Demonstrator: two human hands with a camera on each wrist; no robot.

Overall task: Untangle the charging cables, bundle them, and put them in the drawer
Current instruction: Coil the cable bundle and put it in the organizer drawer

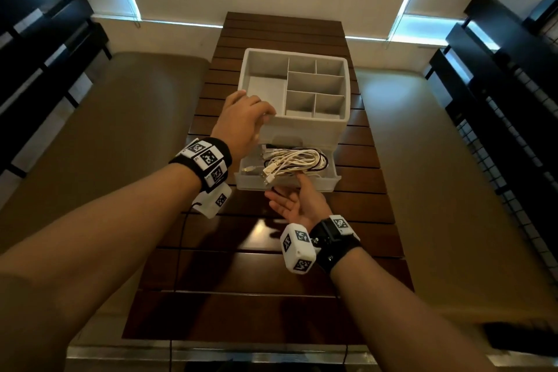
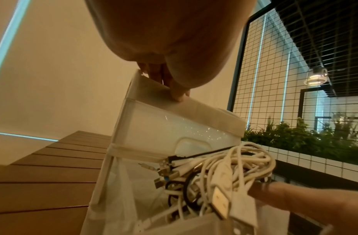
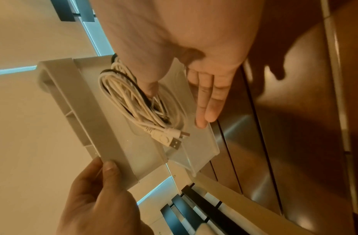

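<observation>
A white organizer (image 1: pixel 314 127) with open top compartments stands on the dark slatted table (image 1: pixel 271 275). Its clear bottom drawer (image 1: pixel 329 178) is pulled out toward me. A coiled bundle of white charging cables (image 1: pixel 299 160) with some black strands lies in the drawer, USB plugs pointing left. My left hand (image 1: pixel 256 113) grips the organizer's front left top corner (image 3: pixel 89 111), thumb on the front. My right hand (image 1: pixel 287 196) is flat, palm up, its straight fingers (image 3: pixel 208 103) lying along the drawer's front wall (image 3: pixel 196 143). Its thumb reaches over the rim and touches the cables (image 3: pixel 133 98).
Tan padded benches (image 1: pixel 105 145) run along both long sides of the table. Black slatted furniture (image 1: pixel 45 39) stands at the far left and right. A wire grid (image 2: pixel 294 79) and green plants (image 2: pixel 314 139) lie beyond the right side.
</observation>
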